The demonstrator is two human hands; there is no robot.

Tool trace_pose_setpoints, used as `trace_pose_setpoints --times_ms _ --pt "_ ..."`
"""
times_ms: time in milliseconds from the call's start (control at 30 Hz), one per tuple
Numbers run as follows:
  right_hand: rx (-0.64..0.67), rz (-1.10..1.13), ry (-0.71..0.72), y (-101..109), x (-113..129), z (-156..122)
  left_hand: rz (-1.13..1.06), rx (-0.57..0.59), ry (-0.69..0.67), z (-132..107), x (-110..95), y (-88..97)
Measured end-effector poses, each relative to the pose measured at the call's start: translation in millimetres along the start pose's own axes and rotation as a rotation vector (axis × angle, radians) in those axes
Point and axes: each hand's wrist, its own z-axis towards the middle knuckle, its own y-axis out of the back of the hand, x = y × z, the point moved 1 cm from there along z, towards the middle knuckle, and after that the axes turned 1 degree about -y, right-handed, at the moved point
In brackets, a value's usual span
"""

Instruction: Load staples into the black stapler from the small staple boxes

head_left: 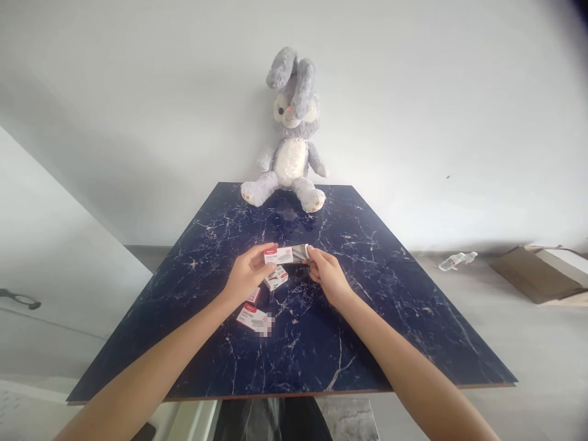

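At the centre of the frame, a box [278, 256] is hanging just above the table [367, 300], its tray [301, 252] jutting from the right end and showing grey contents too small to name. The step in hand seems to be sliding the tray through its sleeve — inward or outward, one moment isn't telling. Either way, the next move is calling for a steady left hold and a level, straight slide, since tilting could be spilling what lies inside.

The left hand [245, 271] is pinching the box's left end, thumb along the front, fingers behind. The right hand [329, 277] is gripping the tray's outer end between thumb and forefinger, the other fingers curling under. Both forearms are slanting in from the lower corners — wrists apart, fingertips nearly level. Below the left hand, three more boxes [275, 278] are lying on the table.
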Motion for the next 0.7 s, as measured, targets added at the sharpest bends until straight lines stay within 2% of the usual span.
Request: trace_pose_setpoints --times_ms 200,467,700 --pt "-0.021 -0.323 0.199 0 7 -4 0.035 -0.005 0.069 -1 3 -0.5" --pt "-0.130 -0.640 0.242 2 12 -6 -0.240 0.001 0.238 2 7 0.6" --pt "-0.061 -0.644 0.188 4 14 -6 -0.261 0.084 0.286 3 10 3.6"
